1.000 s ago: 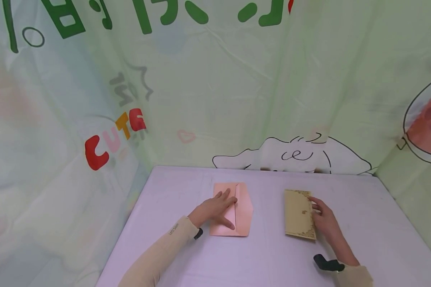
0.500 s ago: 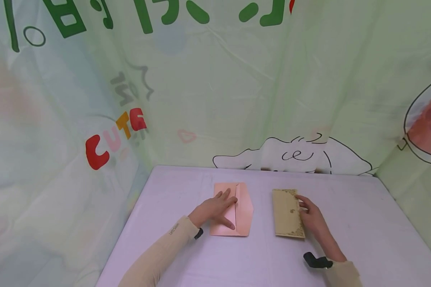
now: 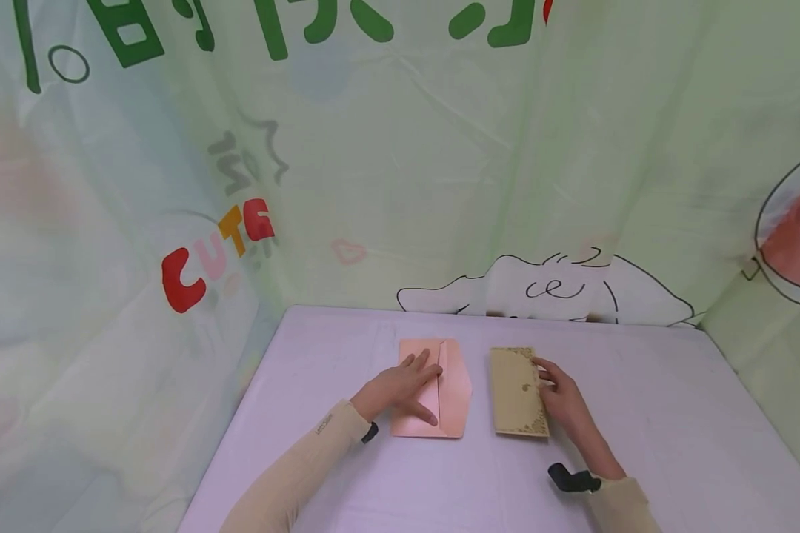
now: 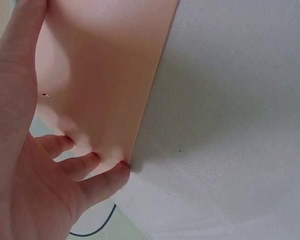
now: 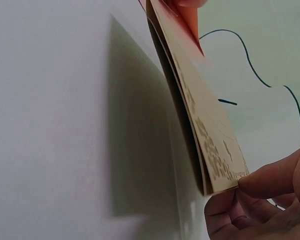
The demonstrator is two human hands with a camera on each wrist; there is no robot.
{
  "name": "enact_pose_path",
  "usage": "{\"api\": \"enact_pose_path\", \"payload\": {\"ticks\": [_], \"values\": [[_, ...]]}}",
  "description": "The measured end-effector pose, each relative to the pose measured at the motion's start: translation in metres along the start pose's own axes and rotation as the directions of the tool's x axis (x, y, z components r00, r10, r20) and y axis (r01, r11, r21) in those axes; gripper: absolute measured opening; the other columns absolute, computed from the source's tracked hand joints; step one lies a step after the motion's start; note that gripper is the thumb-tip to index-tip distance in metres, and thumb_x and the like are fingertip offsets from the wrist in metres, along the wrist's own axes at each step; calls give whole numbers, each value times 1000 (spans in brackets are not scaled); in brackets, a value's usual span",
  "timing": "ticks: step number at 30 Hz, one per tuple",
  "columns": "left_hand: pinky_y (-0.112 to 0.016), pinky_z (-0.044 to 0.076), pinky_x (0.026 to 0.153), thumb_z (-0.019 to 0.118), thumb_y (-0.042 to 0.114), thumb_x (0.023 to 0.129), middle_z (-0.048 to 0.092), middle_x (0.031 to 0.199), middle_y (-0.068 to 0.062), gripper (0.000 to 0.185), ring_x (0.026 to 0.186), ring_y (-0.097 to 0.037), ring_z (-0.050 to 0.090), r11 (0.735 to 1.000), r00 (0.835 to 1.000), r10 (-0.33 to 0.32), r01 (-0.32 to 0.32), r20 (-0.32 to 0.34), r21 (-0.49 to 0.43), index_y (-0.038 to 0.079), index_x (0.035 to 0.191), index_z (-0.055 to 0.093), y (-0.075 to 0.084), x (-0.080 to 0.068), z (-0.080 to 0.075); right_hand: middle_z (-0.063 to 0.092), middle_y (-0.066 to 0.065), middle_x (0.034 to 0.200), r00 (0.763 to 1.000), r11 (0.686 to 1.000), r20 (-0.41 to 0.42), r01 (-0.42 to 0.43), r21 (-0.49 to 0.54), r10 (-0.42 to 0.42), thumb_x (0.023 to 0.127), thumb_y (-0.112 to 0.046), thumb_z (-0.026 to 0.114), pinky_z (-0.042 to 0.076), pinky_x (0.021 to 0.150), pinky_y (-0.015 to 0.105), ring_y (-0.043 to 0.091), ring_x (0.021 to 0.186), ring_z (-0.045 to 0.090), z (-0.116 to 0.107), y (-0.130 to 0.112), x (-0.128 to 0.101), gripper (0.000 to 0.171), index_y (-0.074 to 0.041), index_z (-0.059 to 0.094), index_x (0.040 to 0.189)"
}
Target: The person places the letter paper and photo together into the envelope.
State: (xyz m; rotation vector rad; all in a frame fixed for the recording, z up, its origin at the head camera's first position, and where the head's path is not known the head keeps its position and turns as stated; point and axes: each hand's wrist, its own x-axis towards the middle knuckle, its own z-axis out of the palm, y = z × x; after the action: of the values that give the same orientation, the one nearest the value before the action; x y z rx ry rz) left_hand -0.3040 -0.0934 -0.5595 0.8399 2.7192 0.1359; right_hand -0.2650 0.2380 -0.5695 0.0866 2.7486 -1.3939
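Note:
A pink envelope (image 3: 453, 392) lies on the table with its pointed flap unfolded to the right. Across it rests my left hand (image 3: 400, 386), fingers spread and fingertips on the paper, as the left wrist view of the envelope (image 4: 105, 70) also shows. To the right, my right hand (image 3: 563, 400) pinches a folded tan card (image 3: 516, 392) by its right edge, thumb above and fingers beneath. The card (image 5: 210, 120) has brown ornate corners. In the right wrist view it is raised over the tabletop, casts a shadow, and its layers part slightly along the near edge.
The table (image 3: 347, 488) has a pale lilac cover. A printed curtain (image 3: 400, 163) stands right behind its far edge and along both sides. Black straps (image 3: 573, 479) sit at the wrists.
My right hand has carried the tan card leftward, narrowing the gap to the pink envelope. The left hand has stayed on the envelope.

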Motion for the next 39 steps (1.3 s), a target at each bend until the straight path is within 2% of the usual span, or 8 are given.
{"api": "enact_pose_path", "payload": {"ticks": [8, 14, 19, 30, 39], "values": [[-52, 49, 103, 71, 78, 71, 9, 170, -11, 101, 154, -38, 23, 1000, 1000, 1, -1, 8, 3, 33, 153, 31, 0, 0, 1, 49, 35, 140, 999, 998, 15, 43, 39, -43, 97, 4, 40, 49, 76, 27, 44, 116, 59, 11, -10, 4, 57, -2, 36, 153], [-52, 49, 103, 71, 79, 70, 10, 170, -10, 102, 154, -37, 23, 1000, 1000, -7, 7, 4, 9, 33, 153, 31, -1, 1, 2, 51, 33, 140, 999, 998, 33, 29, 47, -31, 97, 3, 41, 51, 81, 32, 42, 116, 60, 24, -16, 9, 56, -3, 37, 153], [-52, 49, 102, 71, 78, 71, 11, 170, -12, 101, 154, -38, 23, 1000, 1000, 5, -5, 5, 7, 32, 153, 32, 0, 0, -1, 52, 34, 139, 998, 998, 34, 50, 40, -52, 97, 4, 42, 52, 84, 36, 43, 116, 61, 32, -21, 11, 55, -2, 38, 151], [-51, 48, 104, 72, 77, 72, 12, 170, -13, 101, 153, -38, 24, 1000, 1000, 7, -7, -2, 19, 31, 152, 31, 0, 1, 0, 56, 33, 135, 995, 996, 26, 92, 13, -93, 97, 4, 44, 49, 74, 28, 36, 103, 64, 47, -34, 17, 53, -1, 41, 149], [-50, 47, 106, 71, 77, 72, 11, 170, -10, 102, 154, -36, 23, 1000, 1000, -18, 18, 9, 14, 32, 153, 31, 2, 2, -2, 57, 32, 133, 995, 996, 31, 92, 13, -92, 96, 3, 43, 52, 78, 36, 36, 104, 64, 61, -41, 18, 56, -2, 37, 151]]}}
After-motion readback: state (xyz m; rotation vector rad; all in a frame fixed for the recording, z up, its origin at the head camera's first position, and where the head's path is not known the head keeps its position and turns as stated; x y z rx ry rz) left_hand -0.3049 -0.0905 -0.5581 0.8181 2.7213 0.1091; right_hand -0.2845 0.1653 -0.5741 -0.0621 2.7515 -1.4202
